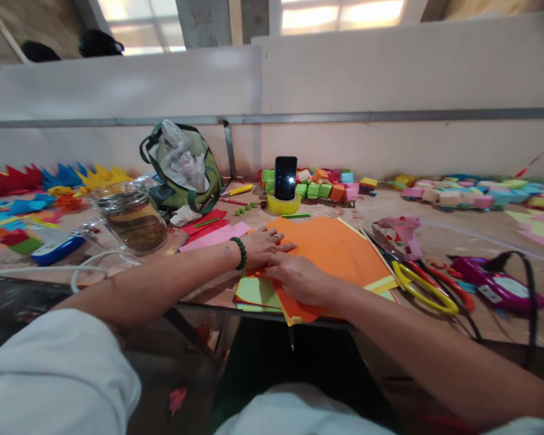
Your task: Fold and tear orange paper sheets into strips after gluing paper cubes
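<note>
Sheets of orange paper (340, 241) lie in a stack in front of me, with yellow-green paper (259, 292) showing beneath at the table's front edge. My left hand (263, 244) rests flat on the orange paper's left side, fingers stretched out, a green bead bracelet at the wrist. Close against it, my right hand (301, 278) has its fingers curled down on the orange paper's near left edge. Its fingertips are partly hidden. Left of my hands lie pink paper (217, 234) and red paper (208, 222).
Scissors with yellow handles (424, 293), a pink glue gun (401, 232) and a purple device (498, 284) lie to the right. Behind stand a phone (285, 177) on a tape roll (283, 205) and colourful paper cubes (320, 190). A jar (136, 217) and green bag (213, 175) stand left.
</note>
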A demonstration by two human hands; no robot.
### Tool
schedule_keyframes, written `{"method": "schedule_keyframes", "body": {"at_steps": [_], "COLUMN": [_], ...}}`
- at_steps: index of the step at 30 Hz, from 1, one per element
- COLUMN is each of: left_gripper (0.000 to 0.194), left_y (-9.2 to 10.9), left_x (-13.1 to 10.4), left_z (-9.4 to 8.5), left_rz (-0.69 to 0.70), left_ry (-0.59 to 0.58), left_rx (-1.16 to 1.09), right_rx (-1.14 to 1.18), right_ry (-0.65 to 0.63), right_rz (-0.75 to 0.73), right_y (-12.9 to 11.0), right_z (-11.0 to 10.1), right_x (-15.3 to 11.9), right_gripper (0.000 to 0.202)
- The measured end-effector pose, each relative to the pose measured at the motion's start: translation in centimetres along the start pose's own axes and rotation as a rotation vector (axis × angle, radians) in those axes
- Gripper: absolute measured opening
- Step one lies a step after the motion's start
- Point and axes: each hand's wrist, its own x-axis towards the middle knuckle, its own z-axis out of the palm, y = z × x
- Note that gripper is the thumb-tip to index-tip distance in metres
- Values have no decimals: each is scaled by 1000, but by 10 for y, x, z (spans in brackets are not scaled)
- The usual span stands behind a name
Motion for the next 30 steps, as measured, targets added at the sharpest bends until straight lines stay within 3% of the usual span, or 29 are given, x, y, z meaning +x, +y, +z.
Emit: {"method": "schedule_keyframes", "body": {"at_steps": [4,12,17,20,24,30], "left_gripper": [49,45,36,41,59,59], "left_y": [3,8,29,37,36,35], "left_x": [0,14,28,27,22,22], "left_z": [-5,-20,-13,-4,3,-2], "left_rz": [-35,-157,-235,-253,-271,-282], "left_ry": [-43,-60,18,41,-1,-104], "left_rx": [-39,-179,-218,-274,-340,-394], "right_rx": [8,-66,-24,8,27,-2], "right_ry": [45,123,100,76,45,54], "right_rz": [112,458,502,535,581,571], "right_y": [3,8,10,13,17,14], "right_z": [-3,-12,-21,-24,-26,-25], "right_x": [-6,-51,-60,-59,-55,-57], "right_gripper": [36,32,24,18,23,27]}}
